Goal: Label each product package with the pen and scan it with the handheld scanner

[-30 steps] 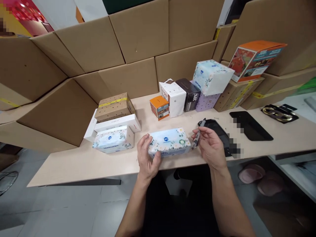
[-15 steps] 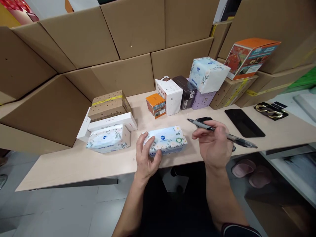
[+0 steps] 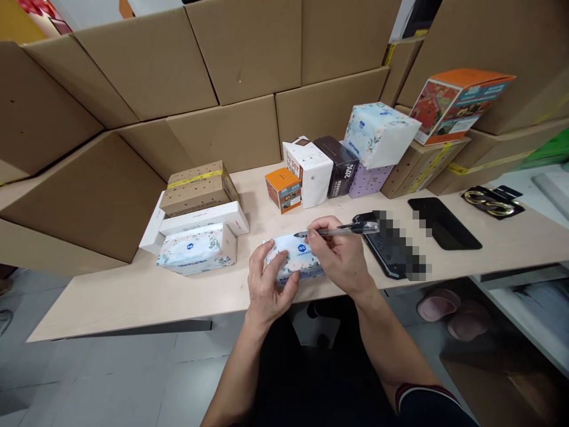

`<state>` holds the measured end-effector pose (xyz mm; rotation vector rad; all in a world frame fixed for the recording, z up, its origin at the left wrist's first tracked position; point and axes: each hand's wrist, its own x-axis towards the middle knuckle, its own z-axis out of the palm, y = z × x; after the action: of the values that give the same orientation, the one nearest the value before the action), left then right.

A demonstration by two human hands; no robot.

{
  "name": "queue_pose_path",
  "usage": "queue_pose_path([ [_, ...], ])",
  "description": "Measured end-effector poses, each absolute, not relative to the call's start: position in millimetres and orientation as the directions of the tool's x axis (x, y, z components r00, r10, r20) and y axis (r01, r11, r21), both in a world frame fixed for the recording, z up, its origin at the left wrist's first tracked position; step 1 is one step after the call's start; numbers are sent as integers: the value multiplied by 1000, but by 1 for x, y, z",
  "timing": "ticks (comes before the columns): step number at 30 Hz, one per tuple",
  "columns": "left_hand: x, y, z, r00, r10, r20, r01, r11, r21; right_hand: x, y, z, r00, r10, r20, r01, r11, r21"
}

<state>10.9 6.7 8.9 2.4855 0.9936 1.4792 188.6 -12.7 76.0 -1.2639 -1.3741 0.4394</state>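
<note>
dark sleeve [image 3: 429, 409], red-white striped cuff [image 3: 422, 388]

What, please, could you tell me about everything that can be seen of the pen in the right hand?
The pen is slim and straight, with a dark pointed tip, a greyish barrel and a partly black, partly see-through far end; it looks like plastic. The right hand grips it and hides part of the barrel. It lies nearly level, tip to the left, over the flowered pack; whether the tip touches, I cannot tell.
</note>
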Motion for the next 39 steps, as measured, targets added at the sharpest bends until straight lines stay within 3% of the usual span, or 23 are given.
queue_pose_path([
  [5,10,6,10,324,572,753,467,-789,399,188,-13,80,198,838,509,530,345,-774],
  [18,10,6,10,321,579,750,461,-787,410,188,-9,83,132,815,564,637,366,-678],
  [39,10,6,8,311,575,756,473,-784,402,188,-7,80,162,818,551,600,362,-713],
])
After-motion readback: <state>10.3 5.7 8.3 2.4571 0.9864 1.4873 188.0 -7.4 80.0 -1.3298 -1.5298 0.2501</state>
